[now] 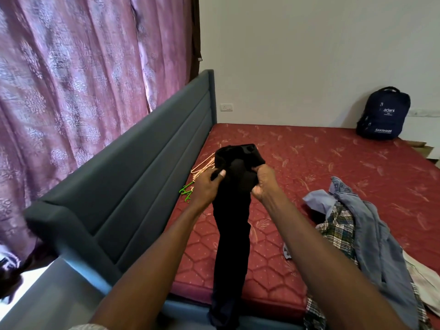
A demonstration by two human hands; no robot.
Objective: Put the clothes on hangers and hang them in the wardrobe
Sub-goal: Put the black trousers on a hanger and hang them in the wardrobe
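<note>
Black clothing (pixel 232 210) held up over the red mattress (pixel 309 163) by two hands.

Both hands hold its top end; the left hand (pixel 206 184) pinches the cloth with thumb and curled fingers; the right hand (pixel 265 183) grips it in a closed fist; the rest hangs down to the near edge of the bed; pink hangers (pixel 202 166) and a green hanger (pixel 187 190) lie just left of the hands, by the grey headboard (pixel 142 167); a pile of shirts (pixel 352 222) lies on the right; a dark blue backpack (pixel 383 114) stands far right against the wall.
</note>
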